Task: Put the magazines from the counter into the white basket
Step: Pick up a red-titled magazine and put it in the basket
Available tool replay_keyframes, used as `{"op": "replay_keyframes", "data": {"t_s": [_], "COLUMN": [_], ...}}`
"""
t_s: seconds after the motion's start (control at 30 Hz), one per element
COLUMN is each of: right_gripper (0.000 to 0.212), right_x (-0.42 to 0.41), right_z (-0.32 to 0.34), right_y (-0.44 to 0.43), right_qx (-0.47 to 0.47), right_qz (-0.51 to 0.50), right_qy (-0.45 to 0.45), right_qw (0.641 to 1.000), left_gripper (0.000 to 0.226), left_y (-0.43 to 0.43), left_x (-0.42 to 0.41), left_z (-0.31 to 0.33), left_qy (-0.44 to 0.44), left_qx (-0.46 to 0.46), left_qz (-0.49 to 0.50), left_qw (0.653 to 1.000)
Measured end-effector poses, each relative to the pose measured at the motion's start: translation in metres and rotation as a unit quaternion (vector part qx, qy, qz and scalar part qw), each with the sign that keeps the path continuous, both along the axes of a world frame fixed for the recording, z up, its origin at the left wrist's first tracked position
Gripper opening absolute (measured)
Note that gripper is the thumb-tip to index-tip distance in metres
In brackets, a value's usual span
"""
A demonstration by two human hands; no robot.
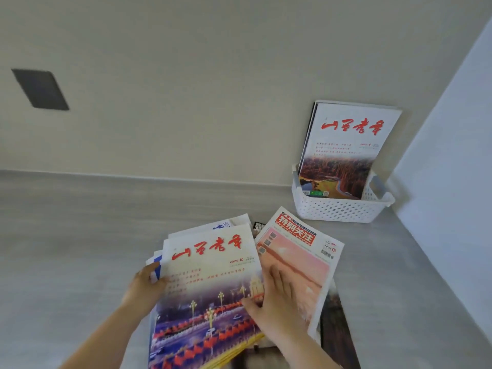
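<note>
**Both hands on the top magazine, basket waiting in the far corner**

Nearest the camera, a loose pile of magazines lies fanned on the grey bench (80,222). The left hand (145,287) curls round the left edge of the top magazine (210,286), the one with red brush lettering and a night street on its cover, fingers tucked under and thumb side on top; that looks like a grip meant to peel it off the pile. The right hand (274,302) lies flat and open, fingers spread, partly on that cover's right edge and partly on the pink magazine (298,259) beside it, probably pinning the neighbour so that only one copy comes away. It grasps nothing. More copies peek out beneath, blue-and-white corners at the left and top, a dark cover at the lower right.

Beyond the pile the bench is bare up to the white basket (338,209), which stands well apart in the corner where the back wall meets the right wall. A magazine already in it (346,150) stands upright, leaning back against the wall, with at least one more behind. Free room shows in front of that cover, so the next copy could drop in there; the right wall is close, leaving the approach from the left and above.
</note>
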State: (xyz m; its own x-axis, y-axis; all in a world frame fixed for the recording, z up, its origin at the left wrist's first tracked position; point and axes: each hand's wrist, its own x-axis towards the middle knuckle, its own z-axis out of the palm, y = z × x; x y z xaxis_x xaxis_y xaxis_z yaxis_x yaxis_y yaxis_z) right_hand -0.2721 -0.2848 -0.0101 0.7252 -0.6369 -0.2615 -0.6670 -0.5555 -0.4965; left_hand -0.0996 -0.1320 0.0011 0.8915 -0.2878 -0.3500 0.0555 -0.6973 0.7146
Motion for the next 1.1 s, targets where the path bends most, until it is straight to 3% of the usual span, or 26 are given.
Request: {"op": "replay_keyframes", "data": {"t_s": [0.23,0.43,0.6,0.7,0.83,0.9,1.03,1.1], "right_gripper": [0.082,0.081,0.08,0.073,0.028,0.011,0.013,0.014], "right_x": [0.001,0.0,-0.001,0.0,0.001,0.002,0.003,-0.002], "right_z": [0.0,-0.003,-0.004,0.001,0.021,0.038,0.06,0.067], "right_y": [0.004,0.006,0.006,0.005,-0.002,-0.01,-0.028,-0.039], "right_qx": [-0.018,-0.014,0.013,0.052,0.1,0.169,0.339,0.343], "right_qz": [-0.005,-0.018,-0.037,-0.051,-0.092,-0.124,-0.152,-0.149], "right_qy": [0.027,0.033,0.009,-0.02,-0.124,-0.158,-0.189,-0.21], "right_qw": [0.999,0.999,0.999,0.997,0.983,0.965,0.909,0.903], "left_gripper": [0.05,0.046,0.037,0.031,0.023,0.024,0.031,0.036], "left_y": [-0.004,-0.012,-0.013,-0.013,-0.012,-0.015,-0.027,-0.035], "left_x": [0.006,0.02,0.027,0.026,0.022,0.019,0.01,0.006], "left_z": [-0.003,0.017,0.032,0.046,0.074,0.091,0.123,0.137], "left_qy": [0.012,0.11,0.109,0.095,0.062,0.045,-0.01,-0.037], "left_qx": [0.058,-0.16,-0.149,-0.171,-0.239,-0.275,-0.306,-0.314], "left_qz": [-0.059,0.052,-0.02,-0.044,-0.089,-0.106,-0.155,-0.166], "left_qw": [0.997,0.98,0.983,0.98,0.965,0.954,0.939,0.934]}}
